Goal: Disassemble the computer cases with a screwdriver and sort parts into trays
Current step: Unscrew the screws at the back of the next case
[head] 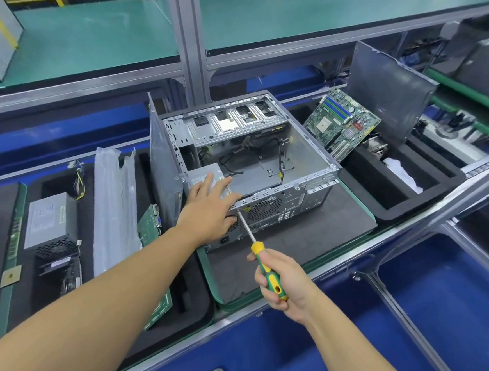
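Note:
An open grey computer case [299, 151] lies on its side on a dark mat [314, 238], its rear panel facing me. A power supply [204, 175] sits inside at the near left corner. My left hand [210, 208] rests flat over the case's rear top edge and that power supply, fingers spread. My right hand [280, 282] grips a yellow-and-green screwdriver [262, 257]; its tip touches the rear panel near the top edge, just right of my left hand. Loose black cables lie inside the case.
A removed motherboard [342, 125] leans in the black foam tray [391, 203] at right, with a dark side panel [388, 92] behind it. The left tray [187, 292] holds another power supply [50, 221], circuit boards and a plastic bag [113, 207]. A side panel [163, 168] stands left of the case.

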